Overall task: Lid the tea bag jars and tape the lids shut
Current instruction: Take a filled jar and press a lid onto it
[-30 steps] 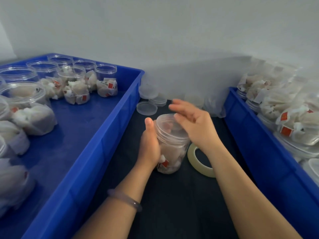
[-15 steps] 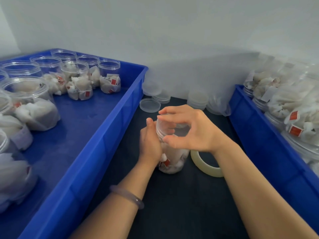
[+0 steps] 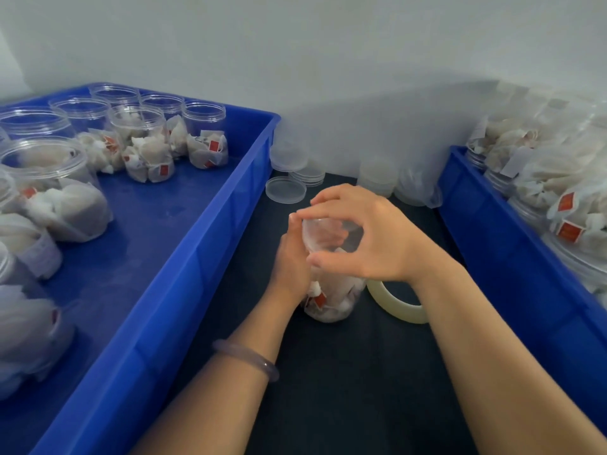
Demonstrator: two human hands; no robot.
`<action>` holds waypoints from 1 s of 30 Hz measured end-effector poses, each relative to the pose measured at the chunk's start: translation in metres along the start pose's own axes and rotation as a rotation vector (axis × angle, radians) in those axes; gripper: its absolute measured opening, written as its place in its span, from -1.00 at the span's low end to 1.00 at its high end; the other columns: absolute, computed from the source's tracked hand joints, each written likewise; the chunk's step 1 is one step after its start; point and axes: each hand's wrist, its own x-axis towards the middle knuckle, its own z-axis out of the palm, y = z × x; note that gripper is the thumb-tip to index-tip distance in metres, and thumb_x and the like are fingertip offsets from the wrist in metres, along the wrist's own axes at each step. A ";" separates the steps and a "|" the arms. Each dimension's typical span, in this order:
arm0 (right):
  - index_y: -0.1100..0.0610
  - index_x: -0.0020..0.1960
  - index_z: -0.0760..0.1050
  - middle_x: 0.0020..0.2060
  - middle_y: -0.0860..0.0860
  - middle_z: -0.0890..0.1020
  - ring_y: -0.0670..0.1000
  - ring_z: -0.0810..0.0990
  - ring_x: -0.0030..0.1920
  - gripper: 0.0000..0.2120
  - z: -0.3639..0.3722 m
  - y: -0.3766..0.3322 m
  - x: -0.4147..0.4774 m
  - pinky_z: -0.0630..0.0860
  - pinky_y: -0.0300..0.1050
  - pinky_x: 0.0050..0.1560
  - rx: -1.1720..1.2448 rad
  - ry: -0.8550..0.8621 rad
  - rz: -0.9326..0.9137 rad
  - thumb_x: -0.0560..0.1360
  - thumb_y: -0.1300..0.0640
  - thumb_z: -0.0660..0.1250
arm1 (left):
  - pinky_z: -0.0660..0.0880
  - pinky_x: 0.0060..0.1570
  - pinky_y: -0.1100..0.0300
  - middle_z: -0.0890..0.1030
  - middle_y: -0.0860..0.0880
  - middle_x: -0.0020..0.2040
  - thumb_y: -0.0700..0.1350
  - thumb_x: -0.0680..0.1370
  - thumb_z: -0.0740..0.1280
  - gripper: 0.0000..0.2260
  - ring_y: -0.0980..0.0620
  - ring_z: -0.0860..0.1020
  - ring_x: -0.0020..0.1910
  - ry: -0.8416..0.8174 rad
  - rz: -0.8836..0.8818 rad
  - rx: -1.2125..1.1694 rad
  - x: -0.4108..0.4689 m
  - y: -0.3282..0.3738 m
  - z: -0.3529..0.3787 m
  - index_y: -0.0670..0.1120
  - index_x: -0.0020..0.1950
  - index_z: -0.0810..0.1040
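A: Where is the jar point(image 3: 330, 295) right now?

B: Upright on the dark desk point(image 3: 345, 389), dead centre between the two blue crates. The left hand point(image 3: 292, 261) wraps its side from nine o'clock, fingers closed round the wall. The right hand point(image 3: 364, 238) sits over the mouth from three o'clock, thumb at six, fingertips at twelve, pinching the clear lid point(image 3: 328, 231) by its rim.

A: So the lid is on?

B: It sits on the mouth; whether it is fully seated I cannot tell.

A: What does the coming move turn on?

B: The jar's long axis runs straight up, and the lid lies flat across it, directly under the right palm. I judge a twist or press about that axis finishes the closing, with the left hand bracing.

A: And the tape?

B: The tape roll point(image 3: 399, 307) lies flat at four o'clock from the jar, just beside it, partly under the right wrist. The right hand is nearer.

A: More work waiting?

B: Open jars fill the left crate point(image 3: 184, 257); spare lids point(image 3: 285, 190) lie at twelve o'clock.
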 end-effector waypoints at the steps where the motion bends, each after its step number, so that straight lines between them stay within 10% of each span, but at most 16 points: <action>1: -0.23 0.19 0.54 0.16 -0.21 0.49 -0.18 0.42 0.19 -0.57 0.004 -0.003 0.001 0.40 -0.16 0.20 -0.064 0.001 0.015 0.33 -0.14 0.45 | 0.49 -0.26 0.48 0.64 0.32 -0.26 0.02 0.70 -0.07 -0.45 0.36 0.61 -0.20 0.016 0.008 -0.008 0.000 0.000 0.000 0.43 -0.23 0.59; 7: -0.21 0.21 0.52 0.16 -0.19 0.52 -0.11 0.44 0.21 -0.53 0.016 -0.006 -0.001 0.44 -0.09 0.17 -0.121 0.113 0.181 0.31 -0.23 0.36 | 0.47 -0.13 0.18 0.66 0.17 -0.33 0.02 0.69 -0.12 -0.37 0.25 0.63 -0.26 0.055 -0.009 -0.024 0.001 -0.005 0.002 0.31 -0.31 0.65; 12: -0.17 0.31 0.42 0.24 -0.11 0.47 -0.03 0.39 0.27 -0.49 0.036 -0.017 -0.004 0.32 -0.14 -0.01 -0.257 0.246 0.345 0.40 -0.29 0.24 | 0.42 -0.44 0.38 0.57 0.07 -0.49 -0.03 0.69 -0.08 -0.42 0.24 0.52 -0.47 0.162 -0.002 0.077 -0.004 -0.009 0.005 0.02 -0.39 0.57; 17: -0.07 0.51 0.08 0.49 0.07 0.18 0.15 0.13 0.47 -0.31 0.018 -0.033 -0.020 0.29 0.04 0.30 -0.378 -0.120 0.338 0.44 -0.29 0.00 | 0.39 -0.43 0.36 0.51 0.07 -0.50 -0.13 0.67 0.05 -0.58 0.22 0.47 -0.49 0.241 -0.026 0.123 -0.002 -0.004 0.009 -0.05 -0.38 0.41; 19: -0.16 0.35 0.23 0.26 0.04 0.34 0.17 0.33 0.29 -0.34 0.005 -0.040 -0.033 0.39 0.00 0.08 -0.379 -0.174 0.317 0.29 -0.32 -0.08 | 0.37 -0.47 0.38 0.49 0.06 -0.55 -0.13 0.67 0.03 -0.53 0.21 0.44 -0.53 0.258 -0.003 0.129 -0.005 -0.003 0.010 -0.11 -0.42 0.40; 24: -0.17 0.33 0.41 0.30 -0.12 0.39 -0.02 0.28 0.36 -0.24 -0.025 -0.022 -0.013 0.30 -0.12 0.23 -0.182 -0.182 0.302 0.17 -0.34 0.44 | 0.50 -0.08 0.21 0.68 -0.07 -0.25 -0.06 0.68 -0.06 -0.47 0.00 0.64 -0.17 0.092 -0.065 0.049 -0.005 0.001 0.003 -0.15 -0.19 0.65; 30: -0.04 0.29 0.53 0.23 -0.12 0.56 -0.05 0.45 0.28 -0.48 0.029 -0.017 -0.010 0.37 -0.15 0.16 -0.117 0.278 0.209 0.33 -0.07 0.40 | 0.35 -0.40 0.20 0.43 0.09 -0.59 -0.07 0.67 -0.02 -0.38 0.17 0.40 -0.54 0.223 -0.022 0.075 -0.010 -0.002 0.012 0.07 -0.57 0.47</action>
